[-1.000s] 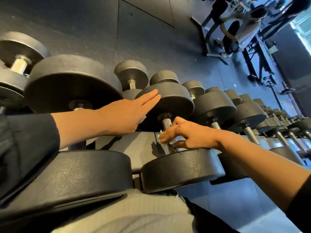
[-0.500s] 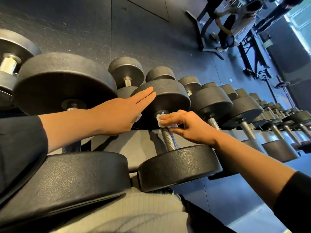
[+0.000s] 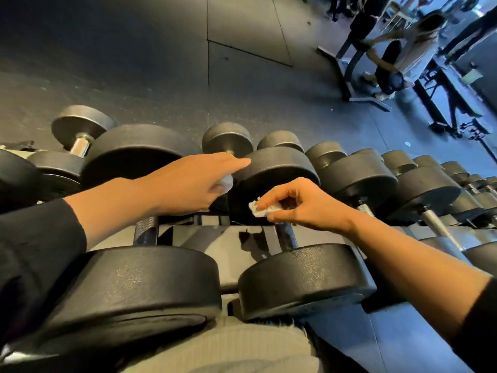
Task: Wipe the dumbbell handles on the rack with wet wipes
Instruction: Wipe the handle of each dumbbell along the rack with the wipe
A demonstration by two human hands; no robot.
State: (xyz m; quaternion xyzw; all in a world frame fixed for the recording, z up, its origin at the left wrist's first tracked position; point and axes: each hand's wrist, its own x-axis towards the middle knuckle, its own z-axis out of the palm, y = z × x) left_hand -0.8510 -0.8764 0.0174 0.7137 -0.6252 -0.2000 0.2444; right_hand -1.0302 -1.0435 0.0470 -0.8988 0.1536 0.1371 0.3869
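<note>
Black dumbbells lie in a row on the rack (image 3: 212,239). My right hand (image 3: 304,205) pinches a crumpled white wet wipe (image 3: 259,210) at the far end of the knurled handle (image 3: 289,238) of the middle dumbbell, close to its far head (image 3: 274,170). My left hand (image 3: 188,184) stretches flat, fingers straight, over the gap between the big left dumbbell (image 3: 139,152) and that head. A small white thing (image 3: 225,183) shows under its palm; what it is I cannot tell. The handle (image 3: 145,231) of the left dumbbell shows below my left wrist.
More dumbbells (image 3: 419,189) run along the rack to the right, with smaller ones (image 3: 80,127) on a tier behind. A person (image 3: 411,52) stands by a bench frame (image 3: 352,76) on the dark gym floor at top right. My lap (image 3: 220,348) presses against the near dumbbell heads.
My right hand slid the wipe from the near part of the handle to its far end, by the far head. My left hand stayed stretched out in the same place.
</note>
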